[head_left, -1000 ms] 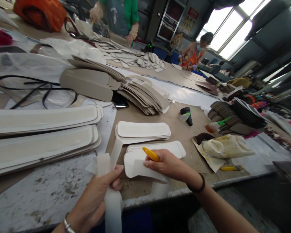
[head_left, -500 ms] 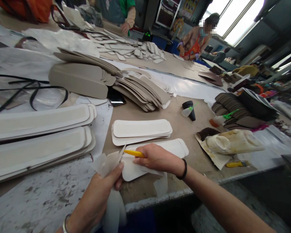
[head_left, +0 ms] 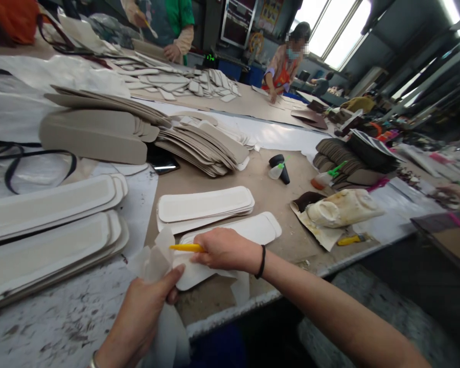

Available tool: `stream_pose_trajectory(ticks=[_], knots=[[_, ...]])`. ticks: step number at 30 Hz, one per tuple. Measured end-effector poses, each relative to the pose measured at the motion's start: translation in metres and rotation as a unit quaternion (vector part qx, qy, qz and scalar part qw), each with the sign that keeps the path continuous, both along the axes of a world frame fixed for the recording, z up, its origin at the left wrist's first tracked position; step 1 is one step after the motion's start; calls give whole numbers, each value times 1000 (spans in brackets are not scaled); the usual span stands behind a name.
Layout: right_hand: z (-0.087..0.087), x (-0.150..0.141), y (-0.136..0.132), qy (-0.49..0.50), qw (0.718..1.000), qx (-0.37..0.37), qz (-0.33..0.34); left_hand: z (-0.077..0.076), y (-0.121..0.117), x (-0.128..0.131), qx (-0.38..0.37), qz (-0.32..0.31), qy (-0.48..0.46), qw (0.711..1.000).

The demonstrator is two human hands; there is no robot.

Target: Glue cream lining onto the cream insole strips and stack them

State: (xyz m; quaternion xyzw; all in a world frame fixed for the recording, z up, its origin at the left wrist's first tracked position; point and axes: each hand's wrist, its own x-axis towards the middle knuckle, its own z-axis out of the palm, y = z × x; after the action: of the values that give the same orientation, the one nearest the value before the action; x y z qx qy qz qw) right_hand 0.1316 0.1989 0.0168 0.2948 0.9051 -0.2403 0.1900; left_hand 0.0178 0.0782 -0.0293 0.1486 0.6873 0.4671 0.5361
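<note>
My right hand [head_left: 224,249] is closed around a yellow-handled tool [head_left: 187,248], its handle end pointing left; the working end is hidden under my palm. Beneath that hand lies a long white rounded panel [head_left: 262,229], one of a small overlapping pile. My left hand [head_left: 149,301] pinches thin translucent backing sheets [head_left: 153,263] beside the panel's left end, and more of the sheet hangs below the fingers. Just behind, a second stack of white panels [head_left: 207,204] rests on the brown table covering.
Long white panels [head_left: 53,245] fill the left side. Grey-brown pieces [head_left: 199,145] are stacked behind. To the right are a small glue bottle [head_left: 276,171], a stained white container [head_left: 343,208] and a yellow-handled brush [head_left: 350,239]. Co-workers stand across the table [head_left: 260,107].
The view has turned right, so things sit further left. Both hands remain at the panel, and the translucent sheets have shifted beside the yellow tool.
</note>
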Motion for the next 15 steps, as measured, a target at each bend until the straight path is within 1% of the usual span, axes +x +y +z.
stream_pose_trajectory(ticks=[2,4,6,8,10,12,15], knots=[[4,11,0,-7,1000,16,-9,0,0,-1,4,-4,9,1000],[9,35,2,-28,998,27,-43,-4,-1,-2,4,-8,12,1000],[13,67,7,-44,993,38,-105,-10,-3,-5,3,-10,13,1000],[14,99,13,-38,982,56,-175,-15,-5,-7,6,-18,11,1000],[14,124,18,-20,972,66,-225,-14,-4,-8,0,-27,8,1000],[11,136,20,-11,964,74,-254,-7,-1,-8,-22,-31,7,999],[7,134,21,-38,956,105,-273,2,3,-6,-47,-22,22,998]])
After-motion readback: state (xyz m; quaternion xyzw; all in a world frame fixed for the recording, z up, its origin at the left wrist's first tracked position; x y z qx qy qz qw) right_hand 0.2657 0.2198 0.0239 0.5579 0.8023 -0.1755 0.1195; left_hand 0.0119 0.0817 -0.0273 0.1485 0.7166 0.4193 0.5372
